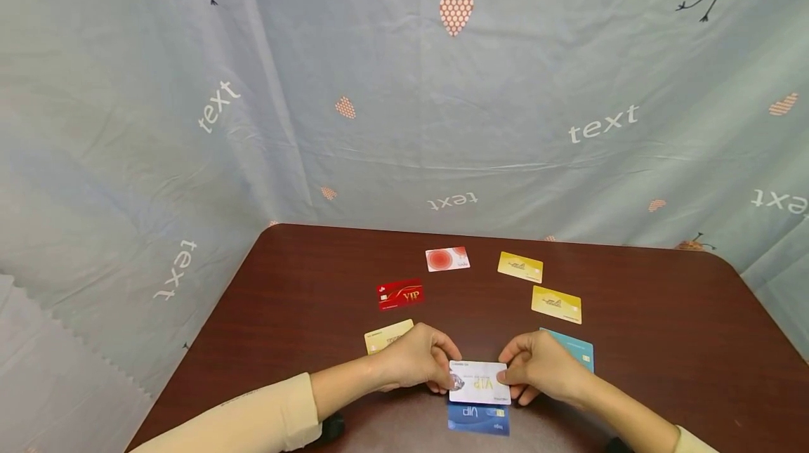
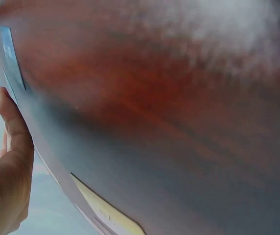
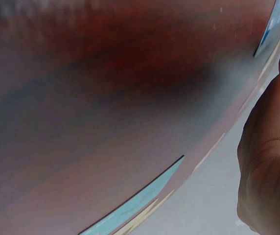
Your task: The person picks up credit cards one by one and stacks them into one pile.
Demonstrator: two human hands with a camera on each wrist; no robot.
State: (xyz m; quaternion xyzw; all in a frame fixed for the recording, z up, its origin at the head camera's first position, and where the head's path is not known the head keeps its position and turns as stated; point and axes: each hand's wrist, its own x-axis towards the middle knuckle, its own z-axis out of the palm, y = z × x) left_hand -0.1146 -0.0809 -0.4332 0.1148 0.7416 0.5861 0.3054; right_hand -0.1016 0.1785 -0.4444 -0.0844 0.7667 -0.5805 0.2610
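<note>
Both hands hold a white VIP card (image 1: 478, 383) by its two short ends, above the near part of the table. My left hand (image 1: 422, 356) pinches its left end, thumb on top. At the other end, my right hand (image 1: 541, 366) pinches it the same way. A blue VIP card (image 1: 478, 419) lies on the table, and the white card covers its far edge in the head view. Behind the left hand is a pale yellow card (image 1: 387, 335), partly hidden. The right hand partly covers a teal card (image 1: 571, 349). In the left wrist view the fingers (image 2: 13, 122) show at the left edge.
Farther back on the dark wooden table (image 1: 341, 249), cards lie in an arc: a red VIP card (image 1: 401, 294), a white card with red circles (image 1: 447, 259), a yellow card (image 1: 520, 267) and another yellow card (image 1: 556, 304). A patterned grey-blue curtain (image 1: 379, 144) hangs behind.
</note>
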